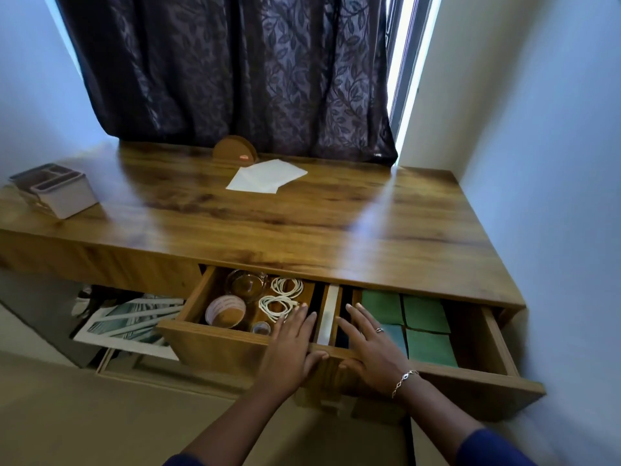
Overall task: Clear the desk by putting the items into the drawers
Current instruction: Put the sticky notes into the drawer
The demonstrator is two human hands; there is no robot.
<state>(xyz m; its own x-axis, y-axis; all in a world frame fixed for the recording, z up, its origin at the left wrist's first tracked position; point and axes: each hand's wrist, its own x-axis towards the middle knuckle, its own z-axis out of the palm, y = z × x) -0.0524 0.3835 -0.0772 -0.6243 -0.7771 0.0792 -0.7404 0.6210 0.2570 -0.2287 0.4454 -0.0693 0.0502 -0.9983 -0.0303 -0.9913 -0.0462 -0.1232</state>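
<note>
1. While both drawers (215, 344) stand pulled out from the front edge of the desk (302, 223), the left hand (292, 341) and right hand (373, 344) lie flat across their fronts, fingers (300, 314) straight, gripping nothing.
2. If they push now, tips reaching over the rims could get pinched under the desk's edge, I reckon.
3. Papers (267, 176) lie near the back edge's middle, long axis slanting from near-left to far-right; shutting would strand them.

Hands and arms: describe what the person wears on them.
The right hand has a silver ring on one finger and a thin chain bracelet at the wrist. The left hand shows no jewellery. Both arms show dark blue sleeves at the picture's bottom edge.
</note>
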